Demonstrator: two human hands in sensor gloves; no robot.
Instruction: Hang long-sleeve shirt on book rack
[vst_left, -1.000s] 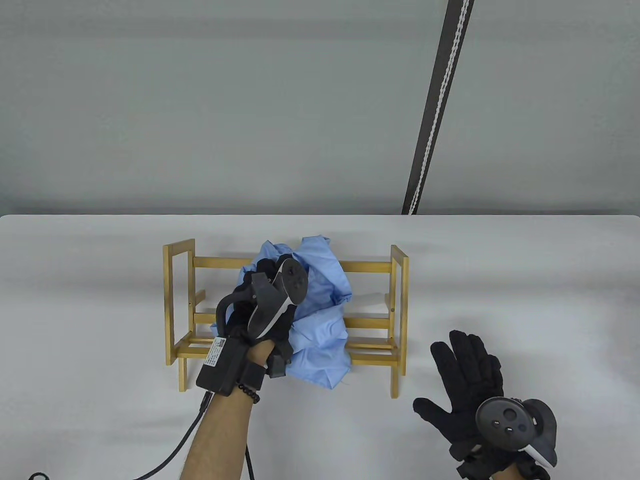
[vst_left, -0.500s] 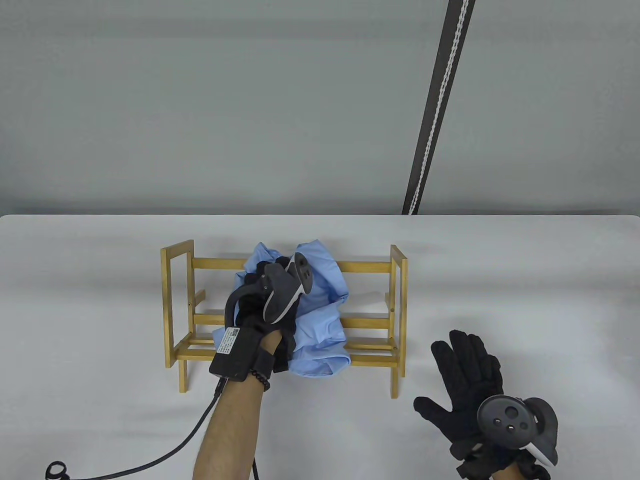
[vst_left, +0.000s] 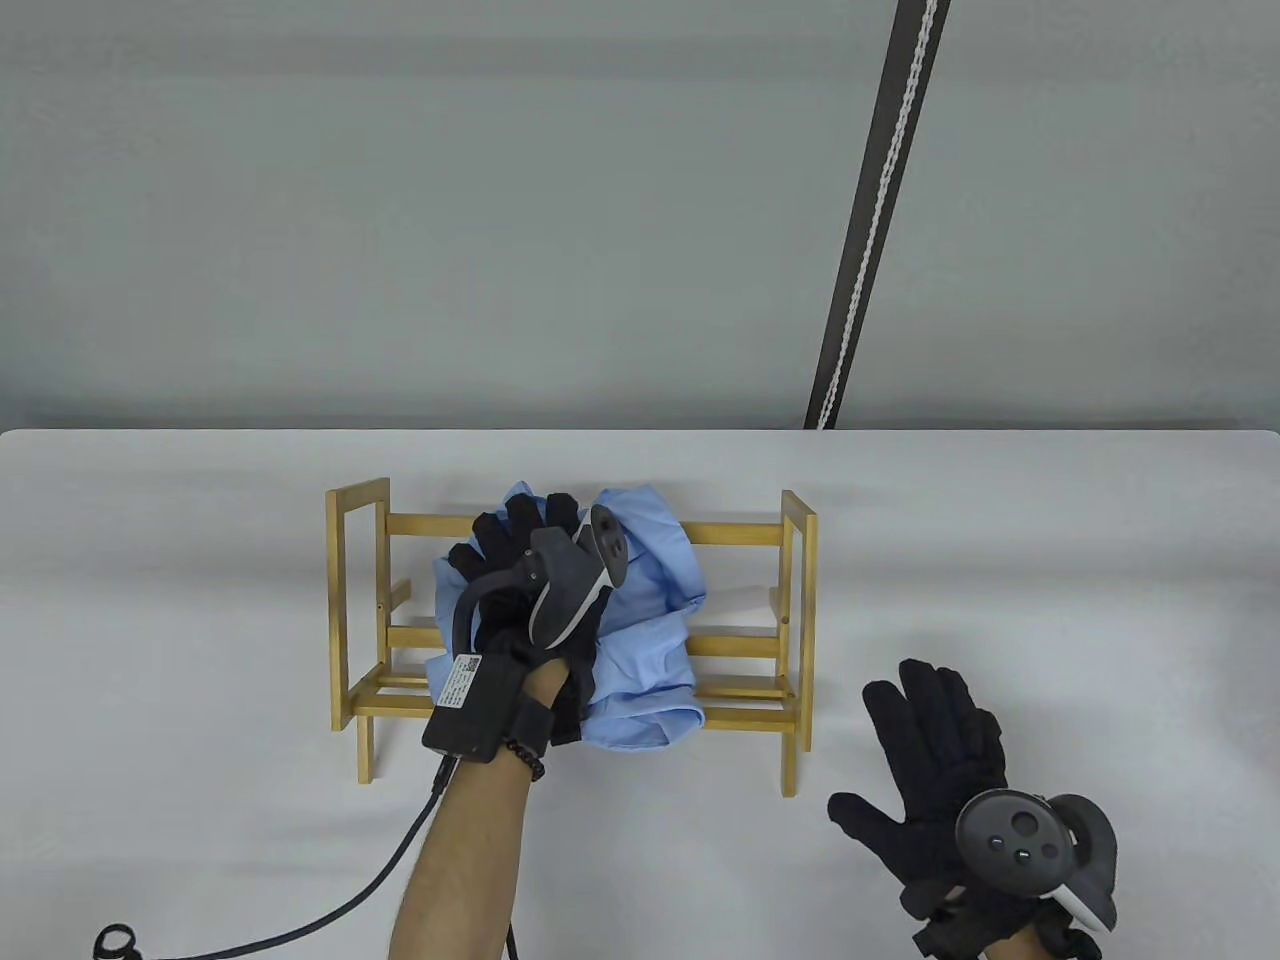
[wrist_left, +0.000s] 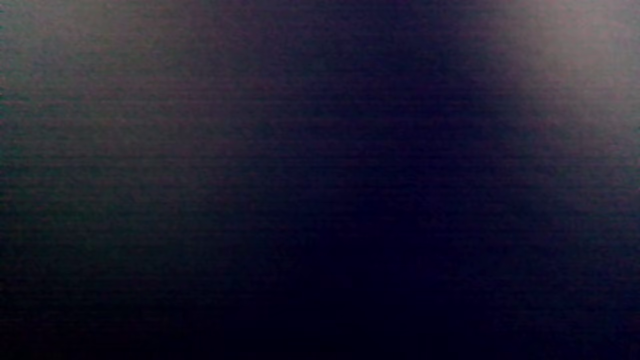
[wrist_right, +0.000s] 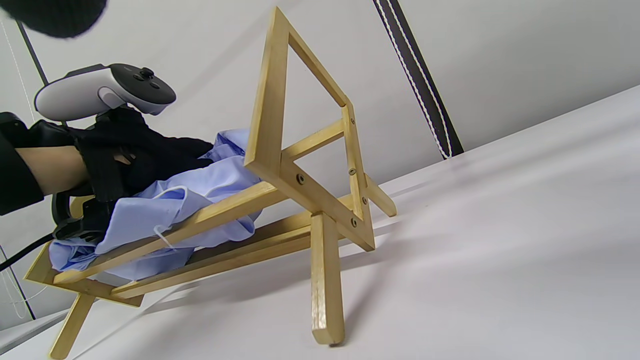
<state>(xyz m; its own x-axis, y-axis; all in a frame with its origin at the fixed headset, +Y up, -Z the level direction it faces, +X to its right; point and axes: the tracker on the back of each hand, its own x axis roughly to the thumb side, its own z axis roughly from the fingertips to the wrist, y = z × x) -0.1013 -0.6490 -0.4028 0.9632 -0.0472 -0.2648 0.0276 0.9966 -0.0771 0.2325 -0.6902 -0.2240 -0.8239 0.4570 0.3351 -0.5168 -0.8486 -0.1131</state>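
A crumpled light-blue shirt (vst_left: 650, 640) lies bunched across the middle of the wooden book rack (vst_left: 800, 620) on the white table. My left hand (vst_left: 515, 560) rests flat on top of the shirt with its fingers spread, pressing it onto the rack. The right wrist view shows the same: the shirt (wrist_right: 200, 185) draped over the rack (wrist_right: 320, 200) under my left hand (wrist_right: 145, 155). My right hand (vst_left: 930, 740) lies open and empty on the table, right of the rack. The left wrist view is dark.
A black cable (vst_left: 330, 900) runs from my left wrist to the table's front left. A dark strip with a white cord (vst_left: 870, 220) runs up the wall behind the table (vst_left: 1050, 560).
My left hand has opened from gripping the bunched shirt and now lies flat with fingers spread on it. The shirt has settled lower on the rack. The right hand has not moved.
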